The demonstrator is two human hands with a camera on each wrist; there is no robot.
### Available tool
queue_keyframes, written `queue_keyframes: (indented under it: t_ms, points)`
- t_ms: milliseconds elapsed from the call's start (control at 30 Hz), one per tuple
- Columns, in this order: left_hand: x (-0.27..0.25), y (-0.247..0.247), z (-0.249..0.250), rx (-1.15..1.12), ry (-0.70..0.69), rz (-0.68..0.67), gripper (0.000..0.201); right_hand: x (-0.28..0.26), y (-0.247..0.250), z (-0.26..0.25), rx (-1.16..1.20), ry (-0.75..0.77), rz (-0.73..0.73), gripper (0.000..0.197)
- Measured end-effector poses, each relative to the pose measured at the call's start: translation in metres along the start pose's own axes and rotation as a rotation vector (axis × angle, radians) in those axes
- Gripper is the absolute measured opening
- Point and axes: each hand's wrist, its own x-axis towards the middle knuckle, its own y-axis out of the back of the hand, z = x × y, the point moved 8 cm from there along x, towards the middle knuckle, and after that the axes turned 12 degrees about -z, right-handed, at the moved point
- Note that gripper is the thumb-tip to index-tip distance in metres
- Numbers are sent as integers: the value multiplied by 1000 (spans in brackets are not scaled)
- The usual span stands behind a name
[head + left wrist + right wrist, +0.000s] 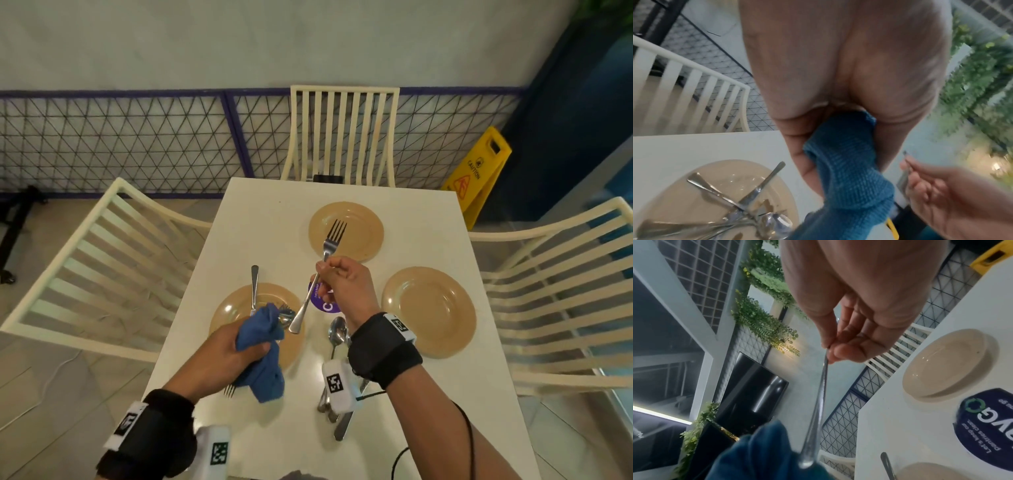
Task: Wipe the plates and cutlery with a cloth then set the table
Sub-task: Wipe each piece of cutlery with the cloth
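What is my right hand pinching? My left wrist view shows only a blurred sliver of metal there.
Observer: A silver metal fork. The right hand pinches its handle partway along, with the tines pointing away from you.
Operator: Is the cloth on it?
Observer: The blue knitted cloth, gripped by the left hand, is at the handle's end. I cannot tell whether they touch.
Operator: Any plates I can't see?
Observer: Two round tan plates, one at the far side and one on the right. Nothing lies on either.
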Motion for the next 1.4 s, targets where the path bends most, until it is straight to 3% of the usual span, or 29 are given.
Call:
queue_keyframes:
  t_ms: [100,167,233,333,533,667,800,1000,1233,1400]
  points:
    - [-4,14,21,-182,-69,90,26,-2,-3,-9,32,24,-44,12]
    - [3,7,38,-282,-101,82,30,-3,-8,-9,31,30,-61,17]
    - [15,-5,48,-185,-97,61,33,-2,-19,-7,29,23,-88,17]
    - [28,-18,51,0,-109,133,16,-1,-28,-2,-58,6,-105,8]
    - [32,-18,49,42,-80,200,13,-5,-24,1,-176,-27,-175,11]
    - [29,2,49,-207,-112,260,25,-10,-16,-3,-181,-39,-171,12]
    - [37,-11,52,-458,-114,177,33,-16,-39,3,-264,-71,-271,10]
    - [38,5,52,-535,-152,343,25,-38,-52,13,-234,-153,-382,12]
    - [40,0,50,-571,-176,268,39,-41,-48,13,-445,-102,-336,22]
    - [35,21,61,-524,-261,460,32,-51,-61,8,-310,-110,-417,23]
